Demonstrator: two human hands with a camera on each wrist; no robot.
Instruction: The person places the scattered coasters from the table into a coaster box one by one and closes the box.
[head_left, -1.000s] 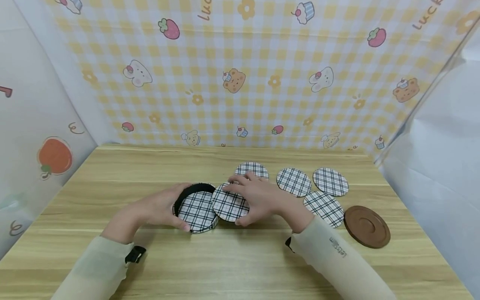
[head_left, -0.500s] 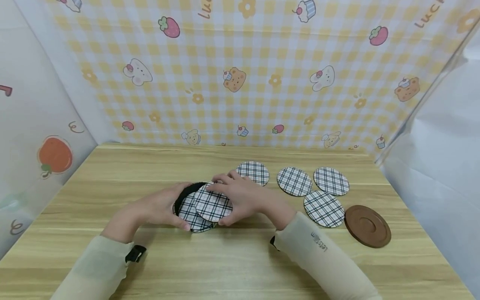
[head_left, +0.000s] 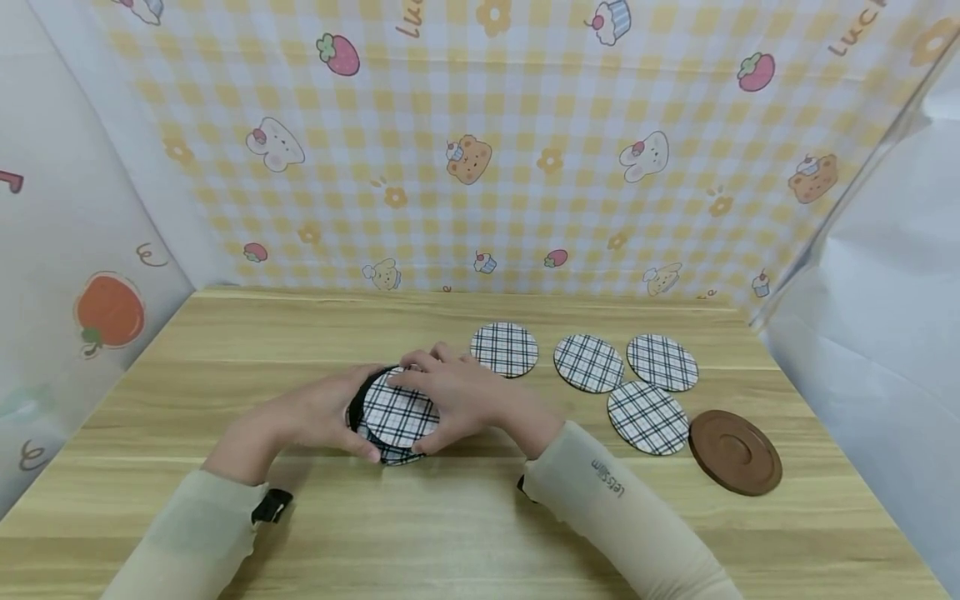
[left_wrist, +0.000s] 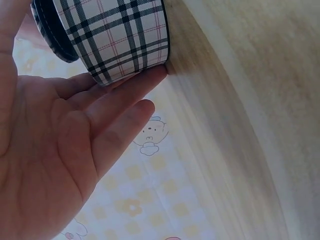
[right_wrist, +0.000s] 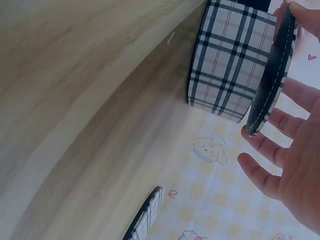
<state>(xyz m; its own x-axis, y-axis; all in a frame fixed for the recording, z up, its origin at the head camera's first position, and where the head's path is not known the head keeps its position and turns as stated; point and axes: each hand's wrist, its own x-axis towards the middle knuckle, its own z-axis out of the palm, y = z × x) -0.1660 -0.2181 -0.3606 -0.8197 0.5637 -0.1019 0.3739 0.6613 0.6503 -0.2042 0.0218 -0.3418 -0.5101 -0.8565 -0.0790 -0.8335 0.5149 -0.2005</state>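
A round plaid coaster holder (left_wrist: 120,37) with a dark lining stands upright on the table. My left hand (head_left: 318,414) holds it from the left, thumb at the near side and fingers along the far side. In my right hand (head_left: 459,400) is a round plaid coaster (head_left: 401,408), held by its edge between thumb and fingers. It is above the holder's opening and tilted, its dark stitched underside (right_wrist: 272,75) showing in the right wrist view. The coaster hides most of the holder's inside in the head view.
Several more plaid coasters lie flat to the right, one (head_left: 504,349) just behind my right hand and another (head_left: 647,417) farther right. Beside them rests a brown round disc (head_left: 735,452) with a recessed centre. A patterned cloth (head_left: 480,150) hangs behind the wooden table (head_left: 450,533).
My right hand has carried the coaster leftward, from the holder's right side to over its opening. My left hand has stayed on the holder.
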